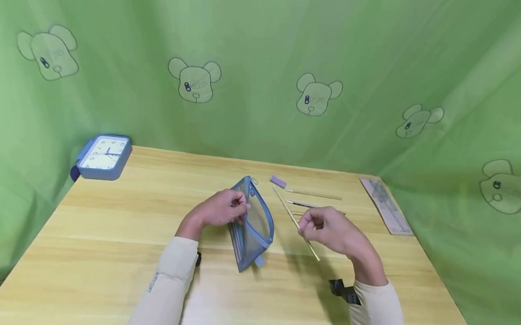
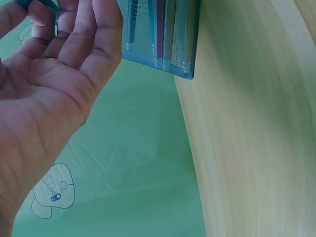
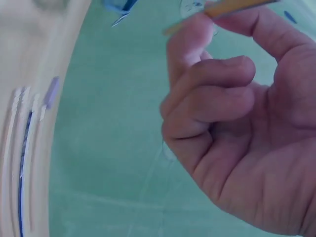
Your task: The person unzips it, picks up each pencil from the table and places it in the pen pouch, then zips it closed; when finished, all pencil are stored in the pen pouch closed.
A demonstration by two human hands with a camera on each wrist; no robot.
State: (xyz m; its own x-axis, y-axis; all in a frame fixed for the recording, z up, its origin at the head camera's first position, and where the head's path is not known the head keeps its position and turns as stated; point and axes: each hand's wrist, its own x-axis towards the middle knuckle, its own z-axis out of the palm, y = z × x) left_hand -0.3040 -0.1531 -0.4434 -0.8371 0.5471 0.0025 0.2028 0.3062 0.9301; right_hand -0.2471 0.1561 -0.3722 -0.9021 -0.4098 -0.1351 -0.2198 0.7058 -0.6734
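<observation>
In the head view my left hand (image 1: 223,207) pinches the edge of a blue mesh zip pencil case (image 1: 261,216), which is held up with its zip side open toward the right. Through the mesh in the left wrist view, several pencils (image 2: 159,34) show inside the case. My right hand (image 1: 330,227) pinches a yellow pencil (image 1: 284,203) between thumb and index finger, to the right of the case and apart from it. The right wrist view shows the same pencil (image 3: 232,7) across the fingertips, the other fingers curled in.
Several pencils (image 1: 317,195) lie on the wooden table beyond my right hand, with a purple eraser (image 1: 278,181) beside them. A ruler set (image 1: 386,206) in a flat pack lies at the right edge. A blue clock (image 1: 105,158) stands at the far left, before green curtains.
</observation>
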